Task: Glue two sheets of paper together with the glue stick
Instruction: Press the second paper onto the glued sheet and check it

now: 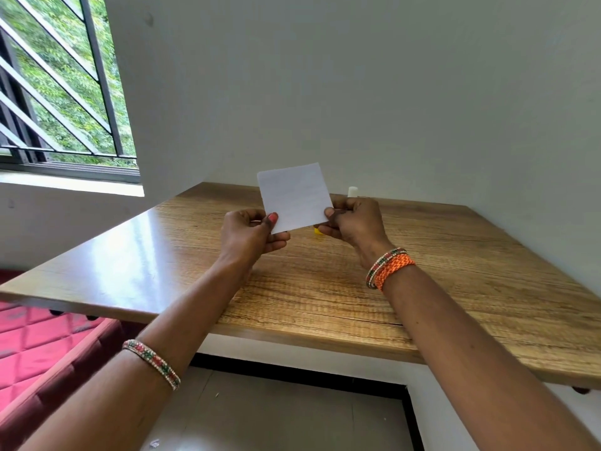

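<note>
A small white sheet of paper (pixel 295 196) is held upright above the wooden table (pixel 455 271). My left hand (pixel 250 236) pinches its lower left corner between thumb and fingers. My right hand (pixel 353 221) pinches the lower right edge. I cannot tell whether it is one sheet or two lying flat together. A white glue stick tip (pixel 353 191) pokes up just behind my right hand. A small yellow piece (pixel 317 230), perhaps the cap, shows on the table under the paper, mostly hidden.
The table stands in a corner against white walls (pixel 390 92). A barred window (pixel 58 92) is at the left. A red quilted mattress (pixel 39 346) lies beyond the table's left edge. Grey floor tiles (pixel 276 415) show below the front edge.
</note>
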`<state>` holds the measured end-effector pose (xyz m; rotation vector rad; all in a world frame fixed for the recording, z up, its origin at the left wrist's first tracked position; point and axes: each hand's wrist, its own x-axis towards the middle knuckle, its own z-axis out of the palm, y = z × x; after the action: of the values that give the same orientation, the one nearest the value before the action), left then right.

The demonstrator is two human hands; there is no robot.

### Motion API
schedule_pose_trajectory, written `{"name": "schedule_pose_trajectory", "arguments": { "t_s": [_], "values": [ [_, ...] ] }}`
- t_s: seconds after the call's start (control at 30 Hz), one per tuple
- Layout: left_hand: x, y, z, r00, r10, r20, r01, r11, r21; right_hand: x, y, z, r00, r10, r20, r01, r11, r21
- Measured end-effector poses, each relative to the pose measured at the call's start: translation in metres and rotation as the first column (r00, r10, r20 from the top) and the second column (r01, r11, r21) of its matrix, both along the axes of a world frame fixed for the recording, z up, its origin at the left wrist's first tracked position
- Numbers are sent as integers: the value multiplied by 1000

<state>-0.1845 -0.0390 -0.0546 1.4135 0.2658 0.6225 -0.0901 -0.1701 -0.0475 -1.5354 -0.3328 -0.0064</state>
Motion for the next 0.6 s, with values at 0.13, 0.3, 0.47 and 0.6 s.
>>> {"name": "schedule_pose_trajectory", "arguments": {
  "t_s": [0.13,0.3,0.47,0.6],
  "values": [
    [1,-2,0,1000,14,14,-15,999,50,-4,-1,3,999,-42,-8,42,997,69],
    [1,-3,1,998,11,65,-12,1000,16,-13,-3,5,995,80,-56,-70,985,157],
    [0,-4,1,996,-26,82,23,999,33,-28,2,2,965,259,-47,-255,964,78],
    [2,-5,0,997,-23,76,17,997,75,-27,1,3,971,232,-55,-228,971,69]
  ]
}}
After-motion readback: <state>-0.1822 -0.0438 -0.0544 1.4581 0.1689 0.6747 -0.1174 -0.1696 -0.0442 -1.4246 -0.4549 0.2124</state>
